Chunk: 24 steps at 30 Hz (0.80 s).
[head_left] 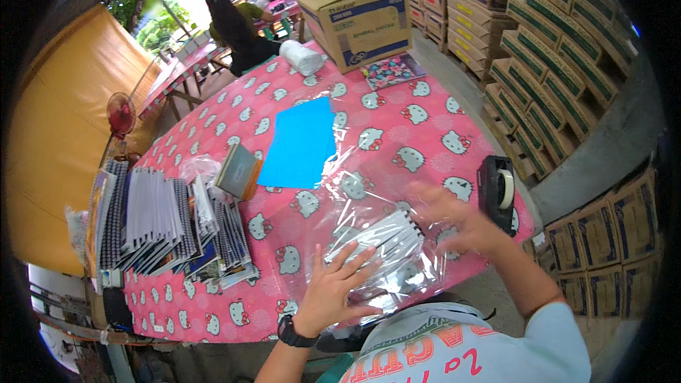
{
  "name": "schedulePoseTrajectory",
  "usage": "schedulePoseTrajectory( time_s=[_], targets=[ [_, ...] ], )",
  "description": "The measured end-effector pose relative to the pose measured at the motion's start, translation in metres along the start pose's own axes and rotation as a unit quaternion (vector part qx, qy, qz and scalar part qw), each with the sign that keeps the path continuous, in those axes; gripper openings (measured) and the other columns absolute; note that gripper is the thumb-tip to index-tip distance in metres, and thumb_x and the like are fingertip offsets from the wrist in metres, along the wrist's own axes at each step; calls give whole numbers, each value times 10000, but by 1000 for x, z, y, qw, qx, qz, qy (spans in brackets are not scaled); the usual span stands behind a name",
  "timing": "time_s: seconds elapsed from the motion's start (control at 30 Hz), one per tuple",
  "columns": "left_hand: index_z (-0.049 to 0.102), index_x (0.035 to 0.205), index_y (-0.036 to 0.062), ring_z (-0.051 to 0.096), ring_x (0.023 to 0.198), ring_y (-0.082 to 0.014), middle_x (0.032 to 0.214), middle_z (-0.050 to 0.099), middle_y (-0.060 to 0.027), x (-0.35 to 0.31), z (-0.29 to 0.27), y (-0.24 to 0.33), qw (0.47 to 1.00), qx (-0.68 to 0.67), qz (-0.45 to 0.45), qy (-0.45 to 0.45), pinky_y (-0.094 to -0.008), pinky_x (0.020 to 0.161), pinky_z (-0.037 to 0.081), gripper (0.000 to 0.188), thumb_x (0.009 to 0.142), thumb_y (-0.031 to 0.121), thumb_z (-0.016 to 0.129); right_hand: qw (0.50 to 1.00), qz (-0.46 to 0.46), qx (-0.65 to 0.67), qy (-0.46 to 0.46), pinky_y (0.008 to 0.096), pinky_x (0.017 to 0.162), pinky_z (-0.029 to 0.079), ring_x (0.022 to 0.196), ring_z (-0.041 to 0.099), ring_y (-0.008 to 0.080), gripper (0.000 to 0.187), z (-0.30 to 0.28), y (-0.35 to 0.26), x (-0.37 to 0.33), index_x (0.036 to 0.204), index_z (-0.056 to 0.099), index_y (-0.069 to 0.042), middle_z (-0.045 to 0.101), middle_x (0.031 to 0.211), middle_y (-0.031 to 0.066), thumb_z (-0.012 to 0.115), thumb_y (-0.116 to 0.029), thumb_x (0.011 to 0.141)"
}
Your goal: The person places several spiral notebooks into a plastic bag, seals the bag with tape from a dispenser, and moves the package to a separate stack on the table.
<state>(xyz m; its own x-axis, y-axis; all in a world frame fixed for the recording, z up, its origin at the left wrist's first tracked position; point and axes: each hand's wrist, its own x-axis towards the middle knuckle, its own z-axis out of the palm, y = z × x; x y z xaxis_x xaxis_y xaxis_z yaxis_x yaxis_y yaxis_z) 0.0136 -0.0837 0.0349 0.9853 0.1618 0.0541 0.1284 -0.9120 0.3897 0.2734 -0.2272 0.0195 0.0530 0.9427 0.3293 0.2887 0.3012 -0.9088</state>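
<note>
Spiral-bound notebooks [386, 237] lie stacked at the table's near edge under a sheet of clear, shiny plastic film [355, 202]. My left hand [342, 285] rests on the film over the stack's left side, its fingers spread and nothing in its grip. Just above the stack's right side is my right hand [457, 221], smeared by motion, with its fingers apart; whether it touches the film is unclear. Bright blue sheets [298, 143] lie past the film's left side. To the right of my right hand stands a black tape dispenser [493, 195] holding a roll of tape.
Rows of spiral notebooks [152, 216] fill the table's left end, beside a small upright box [237, 171]. At the far end are a white roll [301, 58], an open carton [365, 28] and a patterned notebook [392, 71]. Stacked cartons [553, 64] line the right. A person [237, 28] sits beyond.
</note>
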Motion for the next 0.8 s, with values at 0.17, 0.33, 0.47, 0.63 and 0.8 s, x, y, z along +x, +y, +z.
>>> schedulePoseTrajectory(
  time_s=[0.17, 0.33, 0.47, 0.63, 0.8],
  targets=[
    [506, 1261, 210, 296, 1312, -251, 1384, 399, 13, 1, -1, 0, 1000, 3, 3, 0, -641, 1014, 121, 725, 623, 476, 725, 815, 303, -120, 479, 271, 753, 451, 782, 581, 120, 276, -60, 59, -149, 1000, 623, 10, 635, 851, 39, 621, -185, 806],
    [514, 1258, 192, 318, 1296, -280, 1361, 429, -14, 3, 2, -4, 999, -26, 13, 26, -603, 1013, 184, 729, 607, 421, 752, 763, 357, -113, 527, 264, 654, 439, 700, 562, 109, 256, -44, 110, -204, 861, 654, 11, 632, 756, 34, 632, -237, 801],
    [509, 1262, 194, 312, 1298, -285, 1358, 433, -26, 6, 2, -3, 998, -22, 37, 35, -592, 1006, 212, 742, 596, 404, 761, 721, 379, -199, 546, 280, 647, 431, 655, 558, 138, 256, -46, 113, -185, 785, 651, 8, 632, 722, 53, 657, -248, 772],
    [506, 1264, 190, 299, 1305, -294, 1361, 429, -31, 3, 2, -7, 998, -22, 45, 34, -585, 1002, 229, 746, 594, 395, 762, 756, 252, -272, 540, 327, 661, 439, 637, 572, 208, 229, -27, 92, -166, 746, 639, 3, 622, 708, 89, 681, -221, 739],
    [510, 1259, 184, 295, 1306, -305, 1363, 427, -32, 3, 3, -6, 998, -23, 43, 35, -578, 998, 240, 739, 590, 367, 768, 763, 282, -177, 554, 261, 580, 437, 594, 540, 134, 194, 15, 69, -191, 782, 632, 0, 612, 757, 57, 646, -194, 783]
  ],
)
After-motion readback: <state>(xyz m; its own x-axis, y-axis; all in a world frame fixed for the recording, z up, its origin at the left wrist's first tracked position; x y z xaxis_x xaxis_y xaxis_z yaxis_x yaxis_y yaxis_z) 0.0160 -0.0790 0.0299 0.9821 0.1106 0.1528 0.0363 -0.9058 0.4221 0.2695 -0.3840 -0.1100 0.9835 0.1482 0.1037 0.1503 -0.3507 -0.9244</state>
